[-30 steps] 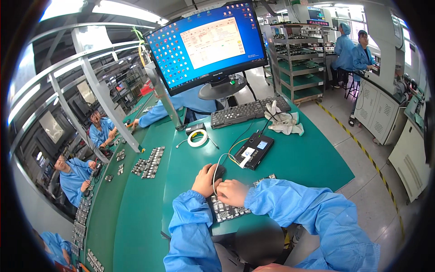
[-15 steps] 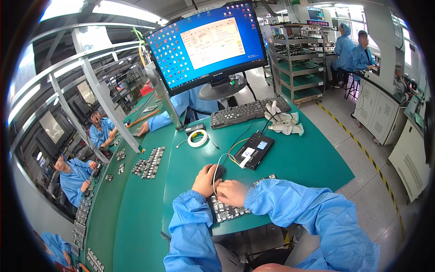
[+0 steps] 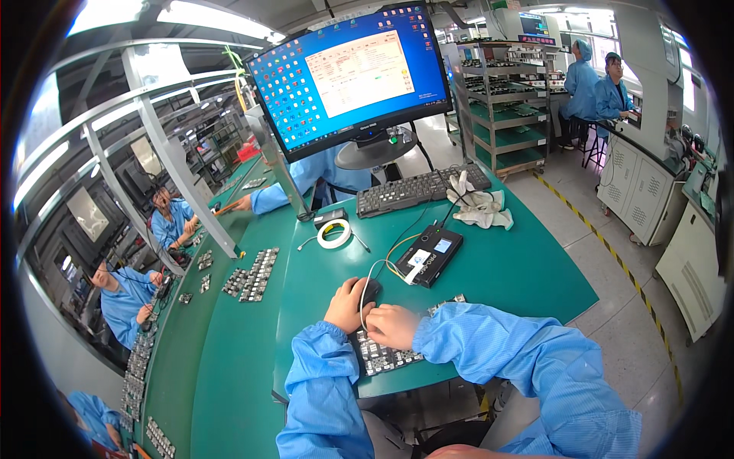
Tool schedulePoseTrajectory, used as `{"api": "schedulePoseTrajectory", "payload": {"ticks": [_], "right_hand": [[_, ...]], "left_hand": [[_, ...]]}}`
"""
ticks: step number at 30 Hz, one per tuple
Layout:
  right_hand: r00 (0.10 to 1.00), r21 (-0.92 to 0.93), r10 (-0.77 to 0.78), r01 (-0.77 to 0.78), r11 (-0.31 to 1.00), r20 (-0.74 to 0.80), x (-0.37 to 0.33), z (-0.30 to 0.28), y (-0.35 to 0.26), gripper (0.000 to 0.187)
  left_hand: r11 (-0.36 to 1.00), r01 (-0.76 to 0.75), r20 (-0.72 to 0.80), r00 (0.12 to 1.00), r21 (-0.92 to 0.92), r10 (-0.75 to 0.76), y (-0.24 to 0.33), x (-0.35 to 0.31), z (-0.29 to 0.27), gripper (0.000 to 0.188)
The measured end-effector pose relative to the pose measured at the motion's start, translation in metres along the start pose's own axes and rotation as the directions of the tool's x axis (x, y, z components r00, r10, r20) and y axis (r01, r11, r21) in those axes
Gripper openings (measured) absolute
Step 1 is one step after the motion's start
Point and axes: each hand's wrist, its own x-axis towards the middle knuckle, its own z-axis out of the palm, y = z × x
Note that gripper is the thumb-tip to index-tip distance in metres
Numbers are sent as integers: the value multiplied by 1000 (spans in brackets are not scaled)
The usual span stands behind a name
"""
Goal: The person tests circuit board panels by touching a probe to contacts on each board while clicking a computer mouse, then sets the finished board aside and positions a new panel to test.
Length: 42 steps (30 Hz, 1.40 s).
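My left hand (image 3: 346, 306) lies curled against the black computer mouse (image 3: 371, 291), its fingers and thumb around the mouse's side. Close beside it, my right hand (image 3: 393, 326) pinches the end of a thin white cable (image 3: 362, 297). That cable loops down from a black tester box (image 3: 430, 255) with a small lit screen. Beneath my right hand lies a panel of small circuit boards (image 3: 379, 358), partly covered by the hand and blue sleeve. The cable's tip is hidden by my fingers.
A monitor (image 3: 352, 76) stands behind a black keyboard (image 3: 413, 191). White gloves (image 3: 480, 202) lie right of the keyboard, and a coiled white cable (image 3: 333, 233) lies left. More board panels (image 3: 258, 275) sit on the green table at left. Co-workers sit along its far side.
My hands, the mouse and the cable show no visible movement. Across the table, a co-worker's hand and blue sleeve have shifted slightly farther away, over the orange bar.
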Motion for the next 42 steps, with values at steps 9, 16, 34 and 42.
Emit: {"api": "schedulePoseTrajectory", "payload": {"ticks": [9, 16, 34, 42], "right_hand": [[1000, -14, 11, -11, 1000, 10, -1, 5, 3, 12], [1000, -3, 0, -1, 1000, -30, -2, 12, 9, 13], [1000, -17, -7, 7, 1000, -14, -2, 11, 10, 12], [999, -17, -21, 20, 1000, -40, -1, 10, 8, 12]], "left_hand": [[1000, 30, 24, 999, -7, -30, 6, -1, -3, 63], [1000, 22, 22, 1000, -9, -21, 5, 0, -2, 63], [999, 35, 36, 999, -13, -35, 7, 1, -3, 62], [999, 39, 40, 998, -4, -39, 9, 1, -5, 62]]}}
